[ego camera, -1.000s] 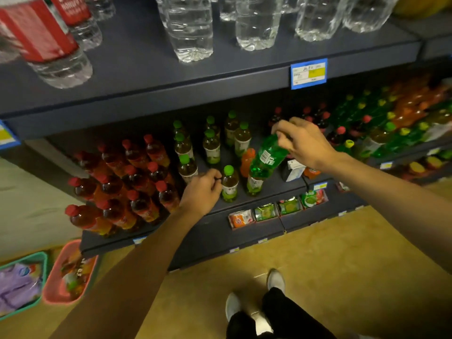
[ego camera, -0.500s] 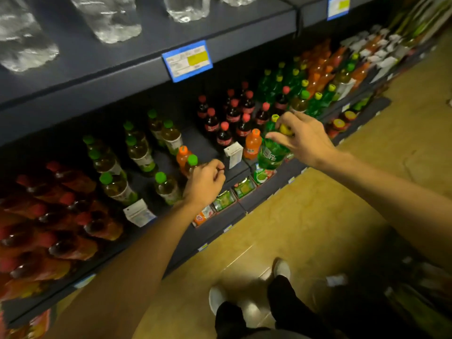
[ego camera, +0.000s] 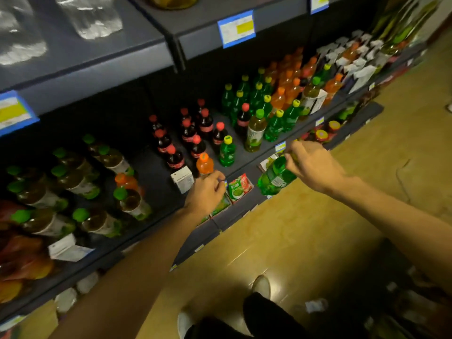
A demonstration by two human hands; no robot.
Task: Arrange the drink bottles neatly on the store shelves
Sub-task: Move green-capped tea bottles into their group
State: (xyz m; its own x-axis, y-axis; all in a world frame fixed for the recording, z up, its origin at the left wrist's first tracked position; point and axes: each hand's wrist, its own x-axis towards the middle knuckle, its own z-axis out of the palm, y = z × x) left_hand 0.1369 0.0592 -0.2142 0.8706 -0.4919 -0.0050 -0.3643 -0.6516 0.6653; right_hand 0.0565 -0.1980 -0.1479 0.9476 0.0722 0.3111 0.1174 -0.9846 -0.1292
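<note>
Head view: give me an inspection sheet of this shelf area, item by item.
Surface: dark middle shelf, stocked in rows by colour.
Job's things: green soda bottle, tilted, off the shelf; cola bottles; lone orange bottle at the front.
Clutter: white cartons among the bottles.
Hands: right hand grips the green soda bottle by its top; left hand curled at the shelf edge, contents unclear.
Cables: nothing seen.
Surroundings: blue price tags, tan floor.

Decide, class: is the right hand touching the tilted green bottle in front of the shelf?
Touching. The head view shows the right hand gripping the green bottle at its neck, fingers curled over the top.
</note>
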